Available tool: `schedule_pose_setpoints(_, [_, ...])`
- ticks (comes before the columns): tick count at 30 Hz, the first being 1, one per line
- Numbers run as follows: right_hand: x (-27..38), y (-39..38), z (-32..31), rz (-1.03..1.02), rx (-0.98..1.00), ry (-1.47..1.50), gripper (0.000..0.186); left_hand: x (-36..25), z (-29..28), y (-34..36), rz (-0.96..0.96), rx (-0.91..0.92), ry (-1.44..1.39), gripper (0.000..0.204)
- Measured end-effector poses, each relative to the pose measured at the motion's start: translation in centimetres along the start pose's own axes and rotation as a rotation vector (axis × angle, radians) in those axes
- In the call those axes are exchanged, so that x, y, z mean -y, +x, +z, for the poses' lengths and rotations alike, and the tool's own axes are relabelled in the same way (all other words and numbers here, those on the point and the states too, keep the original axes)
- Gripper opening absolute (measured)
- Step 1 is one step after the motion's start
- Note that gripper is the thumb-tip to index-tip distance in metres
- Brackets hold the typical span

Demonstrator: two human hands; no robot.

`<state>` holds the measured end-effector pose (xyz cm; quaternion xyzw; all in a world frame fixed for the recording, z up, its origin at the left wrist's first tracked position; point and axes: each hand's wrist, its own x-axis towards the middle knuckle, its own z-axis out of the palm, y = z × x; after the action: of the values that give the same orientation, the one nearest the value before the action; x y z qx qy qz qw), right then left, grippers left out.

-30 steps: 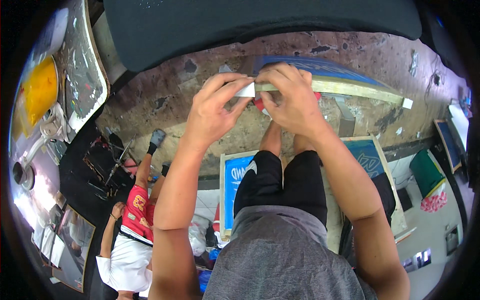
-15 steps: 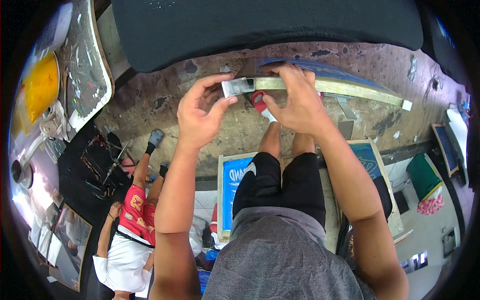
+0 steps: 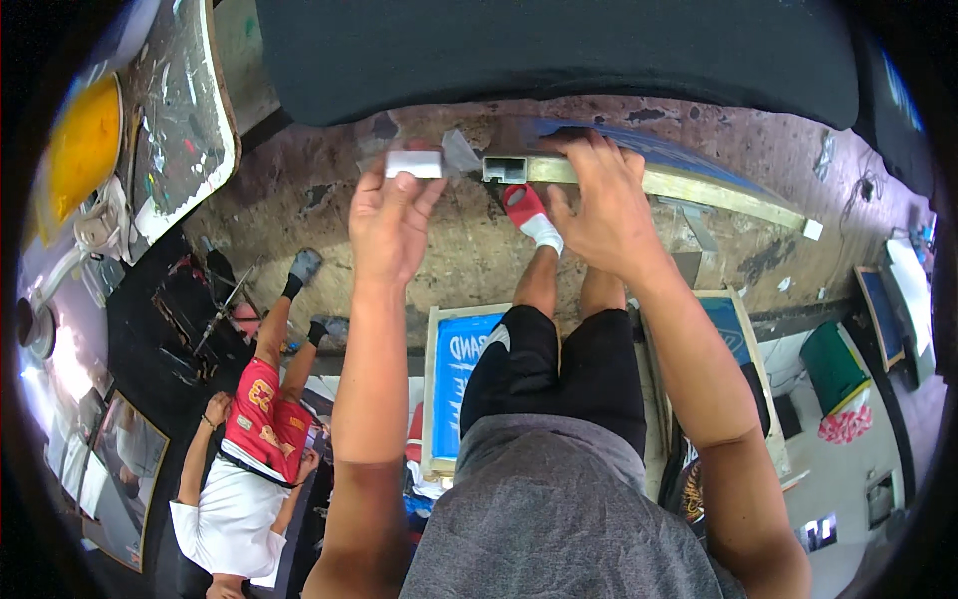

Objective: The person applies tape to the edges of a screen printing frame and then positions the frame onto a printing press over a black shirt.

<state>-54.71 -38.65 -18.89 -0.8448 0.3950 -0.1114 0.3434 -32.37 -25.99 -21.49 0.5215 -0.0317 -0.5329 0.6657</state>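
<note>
My left hand [image 3: 389, 215] pinches a small, pale, block-like rectangular piece [image 3: 414, 164] between thumb and fingers; motion blurs it, and I cannot tell what it is. To its right, a gap away, is the dark, hollow-looking end [image 3: 505, 170] of a long, light-coloured frame bar [image 3: 699, 181]. My right hand [image 3: 606, 205] grips this screen frame near that end, fingers over the top and thumb on the near side. Blue mesh [image 3: 659, 146] shows behind the bar. A translucent scrap [image 3: 460, 151] appears between the left hand and the bar's end.
A dark-covered surface [image 3: 559, 50] spans the far side. The worn wooden floor [image 3: 299, 215] lies below my hands. A blue screen frame [image 3: 461, 374] leans by my legs, another [image 3: 723, 324] to the right. A person in red shorts [image 3: 264, 419] is at left, near a paint-spattered board [image 3: 185, 110].
My left hand has moved left, away from the bar's end, with the pale piece in its fingers. The bar's end is now uncovered. My right hand stays on the frame.
</note>
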Motion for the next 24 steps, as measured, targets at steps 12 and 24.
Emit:
schedule_pose_setpoints(12, [3.1, 1.6, 1.7, -0.162, 0.101, -0.188, 0.042, -1.1, -5.9, -5.2, 0.072, -0.128, -0.220, 0.053])
schedule_pose_setpoints(24, [19.3, 16.4, 17.1, -0.474, 0.143, -0.345, 0.042, 1.6, -10.9, -17.3, 0.098, -0.382, -0.333, 0.034])
